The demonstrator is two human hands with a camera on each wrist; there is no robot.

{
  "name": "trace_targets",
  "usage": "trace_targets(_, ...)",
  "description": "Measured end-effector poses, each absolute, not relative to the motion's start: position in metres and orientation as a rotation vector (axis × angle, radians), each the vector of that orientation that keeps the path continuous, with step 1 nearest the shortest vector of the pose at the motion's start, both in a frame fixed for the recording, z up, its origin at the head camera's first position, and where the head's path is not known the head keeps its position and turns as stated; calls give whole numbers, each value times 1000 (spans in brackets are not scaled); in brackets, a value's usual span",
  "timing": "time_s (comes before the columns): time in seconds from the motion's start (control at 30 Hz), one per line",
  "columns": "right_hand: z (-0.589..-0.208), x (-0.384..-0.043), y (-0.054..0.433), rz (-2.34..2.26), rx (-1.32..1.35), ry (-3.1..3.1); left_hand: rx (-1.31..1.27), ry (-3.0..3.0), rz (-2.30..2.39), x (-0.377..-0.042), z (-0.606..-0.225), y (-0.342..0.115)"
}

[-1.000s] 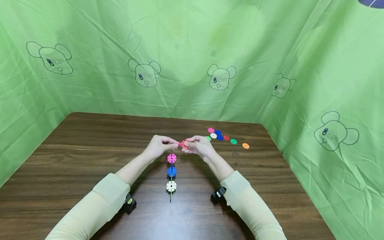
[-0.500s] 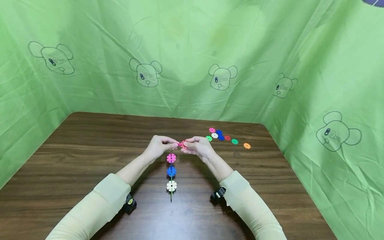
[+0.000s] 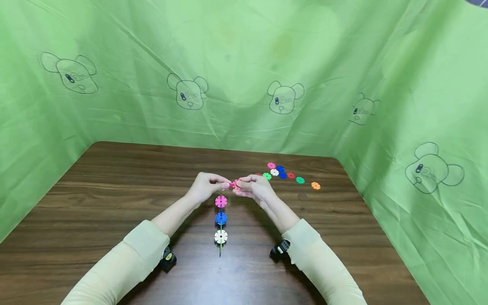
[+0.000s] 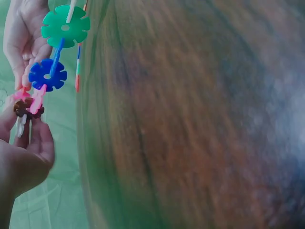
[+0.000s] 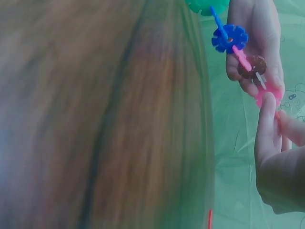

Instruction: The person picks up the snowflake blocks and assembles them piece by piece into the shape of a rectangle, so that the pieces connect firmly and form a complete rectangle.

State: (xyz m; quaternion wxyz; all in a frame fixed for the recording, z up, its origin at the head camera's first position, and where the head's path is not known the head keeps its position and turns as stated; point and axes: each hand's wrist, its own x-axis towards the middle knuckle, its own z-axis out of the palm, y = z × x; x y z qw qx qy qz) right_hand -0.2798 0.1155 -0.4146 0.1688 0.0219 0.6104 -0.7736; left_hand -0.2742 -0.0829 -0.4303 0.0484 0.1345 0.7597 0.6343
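Observation:
In the head view my left hand (image 3: 207, 188) pinches a pink snowflake disc (image 3: 231, 184) at the top of a chain of interlocked notched plastic discs. My right hand (image 3: 257, 188) pinches a red snowflake disc (image 3: 237, 184) edge-on against that pink one; fingers hide how far the two are slotted together. Below the left hand hang a pink disc (image 3: 221, 201), a blue disc (image 3: 221, 218) and a white disc (image 3: 221, 236), with other discs set crosswise between them. The left wrist view shows a green disc (image 4: 65, 26) and a brown disc (image 4: 23, 109) in the chain.
Loose discs lie beyond my right hand on the brown wooden table (image 3: 133, 186): pink (image 3: 271, 165), white (image 3: 274, 172), green (image 3: 300, 180), orange (image 3: 315, 185) and several others. A dark brown disc (image 3: 302, 197) lies nearer. Green cloth (image 3: 228, 51) encloses the table's back and sides.
The whole head view has shifted slightly, so table and hands appear a little further right. Both hands keep their pinch on the pink and red discs; the chain still hangs from the left hand.

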Motion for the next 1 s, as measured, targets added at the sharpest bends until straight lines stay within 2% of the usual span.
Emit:
trace_targets(0.37,-405,-278,120,-2058,3,1912,475,2208,1914,-272,-421,-85)
trace_targets(0.7,-402,-275,123,-2030,-72,1914,752,2748,1591,-268,-412,-76)
trace_targets(1.0,-400,-270,120,-2078,-23,1856,985,2873,1636,-268,-415,-76)
